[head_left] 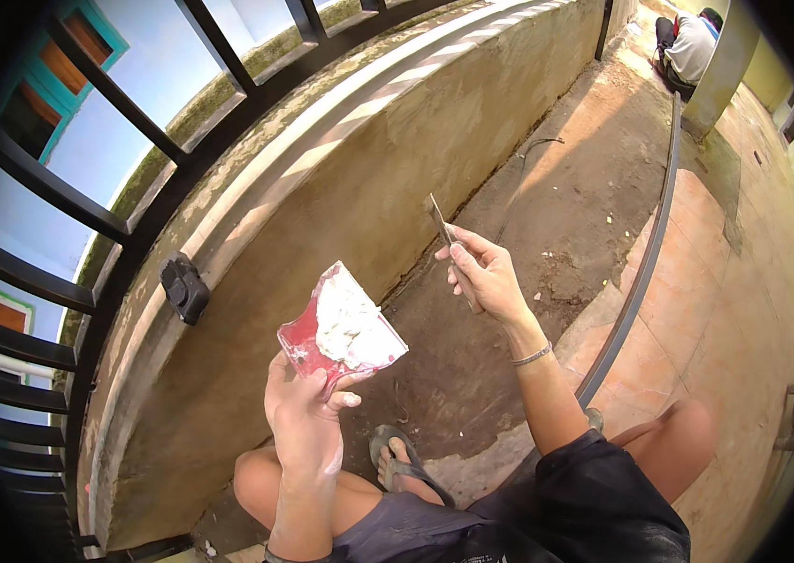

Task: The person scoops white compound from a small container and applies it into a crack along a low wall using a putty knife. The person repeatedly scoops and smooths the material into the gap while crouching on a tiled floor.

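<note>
My left hand (308, 413) grips the near edge of a red broken-edged plastic piece (299, 349), thumb on top and fingers beneath. A thick heap of white putty (345, 321) covers much of that piece, and white smears mark my fingertips and wrist. To its right, my right hand (483, 274) is closed around a putty knife (437, 220), its thin blade pointing up and away from me. Blade and putty are apart. A bracelet circles my right wrist.
A low plastered wall (397, 178) curves along my left, with a black metal railing (158, 206) above it. On its ledge sits a black blocky object (185, 288). A long grey metal bar (646, 253) borders orange floor tiles (679, 310). Another person (690, 52) crouches far right.
</note>
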### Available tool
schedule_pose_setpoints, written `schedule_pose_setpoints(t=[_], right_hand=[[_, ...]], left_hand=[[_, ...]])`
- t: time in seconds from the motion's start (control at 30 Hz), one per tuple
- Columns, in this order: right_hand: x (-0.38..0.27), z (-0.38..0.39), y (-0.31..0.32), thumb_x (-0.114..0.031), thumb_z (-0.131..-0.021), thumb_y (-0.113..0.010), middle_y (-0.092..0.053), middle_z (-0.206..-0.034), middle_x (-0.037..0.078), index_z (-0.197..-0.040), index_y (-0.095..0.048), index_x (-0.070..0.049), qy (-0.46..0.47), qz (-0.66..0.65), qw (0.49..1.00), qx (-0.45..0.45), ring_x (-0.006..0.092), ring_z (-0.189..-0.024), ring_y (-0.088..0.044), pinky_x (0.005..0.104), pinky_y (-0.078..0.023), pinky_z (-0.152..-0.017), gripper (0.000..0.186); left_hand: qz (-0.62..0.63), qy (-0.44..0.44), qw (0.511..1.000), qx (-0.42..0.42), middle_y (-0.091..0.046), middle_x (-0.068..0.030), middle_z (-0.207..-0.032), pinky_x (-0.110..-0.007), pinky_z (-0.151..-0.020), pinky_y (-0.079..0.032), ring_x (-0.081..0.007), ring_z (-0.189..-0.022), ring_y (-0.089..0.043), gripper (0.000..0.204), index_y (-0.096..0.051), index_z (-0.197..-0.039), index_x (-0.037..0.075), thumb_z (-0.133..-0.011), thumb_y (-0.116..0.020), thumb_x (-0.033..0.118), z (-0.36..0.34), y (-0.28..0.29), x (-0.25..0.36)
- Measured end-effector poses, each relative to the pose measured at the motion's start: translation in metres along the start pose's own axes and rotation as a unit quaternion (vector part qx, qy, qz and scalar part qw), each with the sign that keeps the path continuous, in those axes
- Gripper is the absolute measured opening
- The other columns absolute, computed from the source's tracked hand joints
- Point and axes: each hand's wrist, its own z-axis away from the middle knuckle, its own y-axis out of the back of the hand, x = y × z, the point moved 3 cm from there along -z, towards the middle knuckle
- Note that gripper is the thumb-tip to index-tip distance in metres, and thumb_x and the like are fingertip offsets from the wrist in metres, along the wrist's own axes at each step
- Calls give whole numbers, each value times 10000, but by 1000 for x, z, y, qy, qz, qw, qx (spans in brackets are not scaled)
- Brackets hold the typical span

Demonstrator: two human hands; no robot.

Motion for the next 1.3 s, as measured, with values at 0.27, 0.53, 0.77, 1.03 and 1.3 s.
schedule_pose_setpoints(t=[0.27, 0.53, 0.77, 1.03, 1.3], right_hand=[[104, 22, -28, -163, -1069, -593, -674, -1003, 47, -1500, -521, -15, -19, 17, 995, 91, 68, -716, -580, 224, -507, -594, 461], [113, -32, -110, -107, -1053, -563, -607, -933, 150, -1471, -522, 27, 35, 57, 979, 195, 242, -748, -625, 384, -510, -682, 441], [104, 0, -146, -121, -1035, -569, -608, -891, 218, -1443, -527, 77, 67, 164, 976, 124, 357, -756, -630, 442, -506, -702, 455], [115, -27, -91, -151, -1075, -540, -582, -713, 56, -1431, -542, 58, 54, 76, 984, 153, 115, -538, -593, 306, -491, -505, 413], [137, 4, -104, -181, -1067, -555, -624, -837, 151, -1455, -528, 33, -33, -14, 990, 135, 200, -516, -653, 352, -526, -487, 444]], left_hand=[[-27, -1, 999, 37, -670, -211, -1217, -259, -536, -553, -231, -826, -742, 463, -445, -1365, -79, -914, -536, -30, 24, 13, 5], [-39, -30, 998, 36, -684, -167, -1075, -299, -532, -593, -169, -758, -675, 556, -383, -1410, -91, -900, -587, -4, 14, 4, 5], [-50, -30, 998, 11, -676, -187, -1223, -239, -567, -564, -202, -842, -722, 513, -429, -1441, -88, -942, -532, -31, 7, -3, 2], [-107, -32, 993, 25, -683, -172, -1218, -263, -607, -555, -214, -886, -733, 476, -456, -1413, -82, -947, -528, -20, -23, 14, -14], [-98, -41, 994, 30, -655, -220, -1247, -306, -624, -570, -293, -938, -750, 464, -413, -1390, -104, -936, -496, -48, -41, 24, -21]])
